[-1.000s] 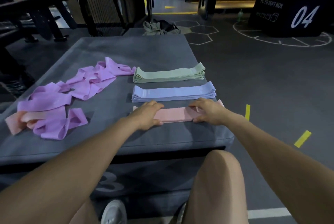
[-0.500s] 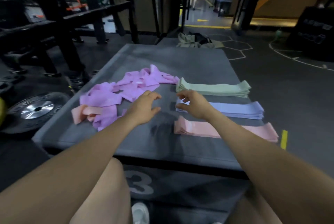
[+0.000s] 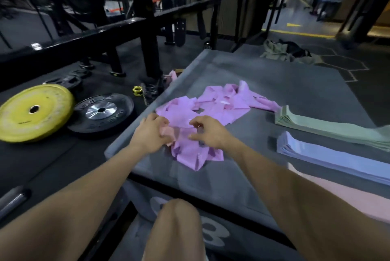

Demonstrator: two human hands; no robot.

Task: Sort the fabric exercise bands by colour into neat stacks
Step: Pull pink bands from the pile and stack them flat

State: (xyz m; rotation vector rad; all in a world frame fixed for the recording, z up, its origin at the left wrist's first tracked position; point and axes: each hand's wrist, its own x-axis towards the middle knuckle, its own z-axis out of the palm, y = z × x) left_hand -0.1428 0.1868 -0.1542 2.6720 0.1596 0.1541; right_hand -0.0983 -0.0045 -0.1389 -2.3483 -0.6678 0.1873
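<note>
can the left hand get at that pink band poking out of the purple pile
Probably yes: the left hand is already on the pink band at the purple pile's near-left edge, though purple bands overlap it.

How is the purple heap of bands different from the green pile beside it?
The purple heap is loose, crumpled and spread out; the green pile is flat, with edges lined up. Both hands, left hand and right hand, are in the purple heap; nothing touches the green pile. Both lie on the grey box top.
</note>
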